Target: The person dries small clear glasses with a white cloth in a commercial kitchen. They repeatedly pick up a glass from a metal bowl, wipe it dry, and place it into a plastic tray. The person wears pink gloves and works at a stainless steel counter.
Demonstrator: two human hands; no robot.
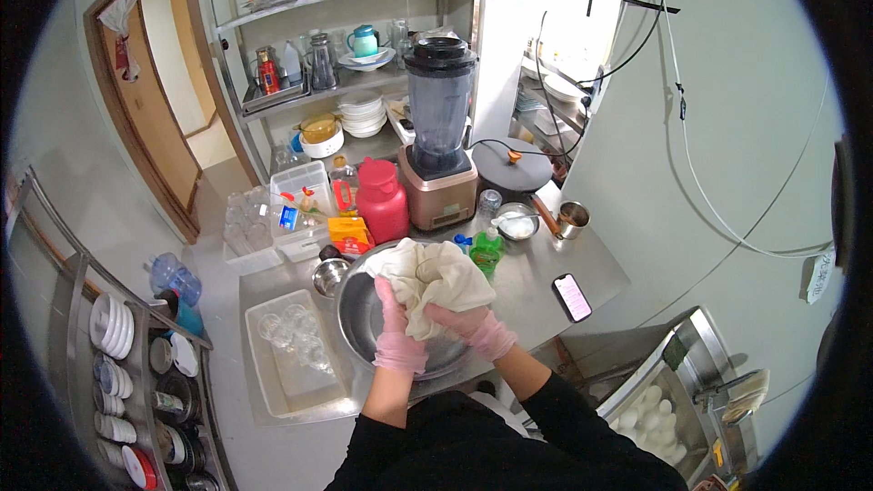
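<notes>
Both my hands wear thin pink gloves and grip a bunched off-white cloth over a wide metal basin. My left hand holds the cloth's near left side, thumb pointing up along it. On the near right side, my right hand has its fingers pressed into the folds. The cloth hangs over the basin's far rim and covers much of its opening. Bare grey metal shows inside the basin on the left. Whether anything is wrapped inside the cloth cannot be seen.
Left of the basin stands a white plastic tub with several clear glasses. Behind are a small metal bowl, a red jug, a blender and a green soap bottle. A phone lies right; a sink holds white rounded items.
</notes>
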